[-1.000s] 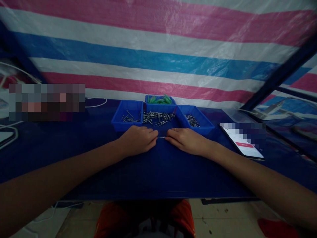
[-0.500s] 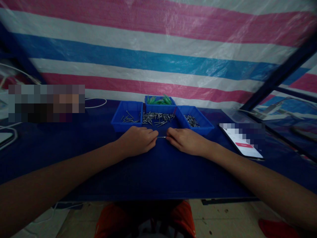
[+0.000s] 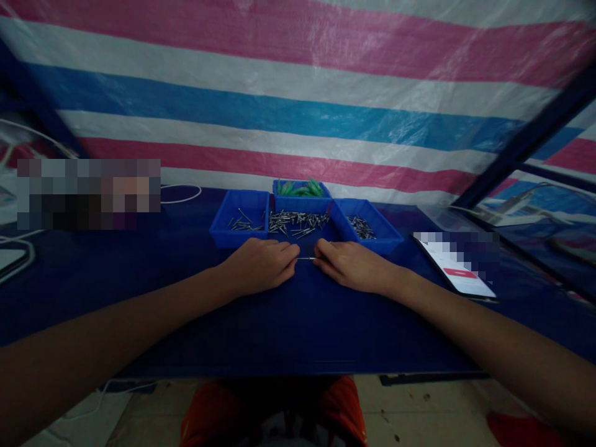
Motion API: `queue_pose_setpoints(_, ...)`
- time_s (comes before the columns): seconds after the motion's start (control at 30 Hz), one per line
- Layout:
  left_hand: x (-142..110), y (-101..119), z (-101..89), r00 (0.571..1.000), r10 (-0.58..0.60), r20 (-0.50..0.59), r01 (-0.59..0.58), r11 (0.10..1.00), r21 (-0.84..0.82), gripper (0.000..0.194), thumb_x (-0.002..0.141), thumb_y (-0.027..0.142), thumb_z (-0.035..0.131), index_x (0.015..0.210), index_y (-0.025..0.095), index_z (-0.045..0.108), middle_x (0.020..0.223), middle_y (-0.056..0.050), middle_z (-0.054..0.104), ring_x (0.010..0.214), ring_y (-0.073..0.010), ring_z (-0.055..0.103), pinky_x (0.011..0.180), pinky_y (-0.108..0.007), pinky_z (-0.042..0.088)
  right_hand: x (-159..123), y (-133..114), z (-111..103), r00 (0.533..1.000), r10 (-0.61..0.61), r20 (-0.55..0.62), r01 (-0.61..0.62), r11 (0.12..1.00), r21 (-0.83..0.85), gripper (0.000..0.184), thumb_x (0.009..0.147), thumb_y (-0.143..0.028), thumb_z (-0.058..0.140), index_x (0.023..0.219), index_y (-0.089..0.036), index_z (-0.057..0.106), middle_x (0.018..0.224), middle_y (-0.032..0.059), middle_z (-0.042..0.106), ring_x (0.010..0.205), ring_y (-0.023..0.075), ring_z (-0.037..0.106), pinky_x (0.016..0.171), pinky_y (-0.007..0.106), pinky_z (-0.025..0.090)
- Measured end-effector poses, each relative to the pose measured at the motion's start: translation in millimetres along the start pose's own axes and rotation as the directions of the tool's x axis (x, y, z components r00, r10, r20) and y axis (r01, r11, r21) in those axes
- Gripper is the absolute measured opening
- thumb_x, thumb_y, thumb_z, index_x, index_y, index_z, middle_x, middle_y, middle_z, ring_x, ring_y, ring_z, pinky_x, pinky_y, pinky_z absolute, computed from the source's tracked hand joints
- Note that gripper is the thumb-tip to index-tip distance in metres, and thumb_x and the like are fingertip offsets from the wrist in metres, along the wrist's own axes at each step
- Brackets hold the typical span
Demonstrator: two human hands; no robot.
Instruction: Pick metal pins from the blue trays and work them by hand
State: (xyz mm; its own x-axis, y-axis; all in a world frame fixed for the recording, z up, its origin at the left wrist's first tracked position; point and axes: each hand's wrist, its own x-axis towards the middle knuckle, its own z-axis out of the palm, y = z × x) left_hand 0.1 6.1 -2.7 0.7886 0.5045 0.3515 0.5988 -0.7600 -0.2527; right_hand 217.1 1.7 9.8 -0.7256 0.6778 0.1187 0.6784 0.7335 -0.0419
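A thin, silvery metal rod [image 3: 306, 258] stretches level between my two hands, just above the blue table. My left hand [image 3: 267, 264] pinches its left end with closed fingers. At the other end, my right hand [image 3: 344, 264] is closed on it too, around what looks like a slightly thicker part. Both tips of the rod are hidden by my fingers. Just beyond my hands lies a loose pile of similar metal pieces [image 3: 298, 222] on the table.
Blue bins surround the pile: a left bin [image 3: 223, 236] with some metal rods, a back bin [image 3: 302, 202] of green pieces, and a right bin [image 3: 388, 239] of small metal parts. A phone [image 3: 459, 273] lies at the right. A white cable [image 3: 184, 200] runs at the left.
Almost nothing differs. Both hands keep their hold on the metal rod, and the view has shifted very slightly.
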Motion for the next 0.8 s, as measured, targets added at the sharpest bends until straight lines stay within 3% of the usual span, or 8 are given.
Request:
queue_pose_setpoints(0.27,-1.5,-2.0,1.5,0.998,0.059,-0.023,-0.058,0.998,0.023,0.01,0.086,0.022,0.045,0.079,0.019,0.051,0.07,0.002,0.058,0.061,-0.0129,0.056,0.05,-0.024,0.031,0.5,-0.7,-1.3,1.0,-0.014,0.017,0.013,0.999,0.04,0.014,0.093,-0.027,0.038,0.087,-0.016,0.044,0.076,0.0024,0.055,0.061,0.0114,0.049,0.059,0.025,0.033)
queue_pose_setpoints(0.8,-0.5,-0.7,-2.2,1.0,0.009,0.022,-0.009,1.0,0.009,0.014,0.088,0.024,0.042,0.083,0.017,0.052,0.074,0.0,0.061,0.066,-0.0143,0.059,0.052,-0.025,0.035,-0.3,0.4,-0.5,1.0,-0.016,-0.003,0.016,1.0,0.0,0.009,0.093,-0.023,0.037,0.089,-0.016,0.041,0.074,0.0021,0.054,0.058,0.0118,0.049,0.055,0.025,0.03)
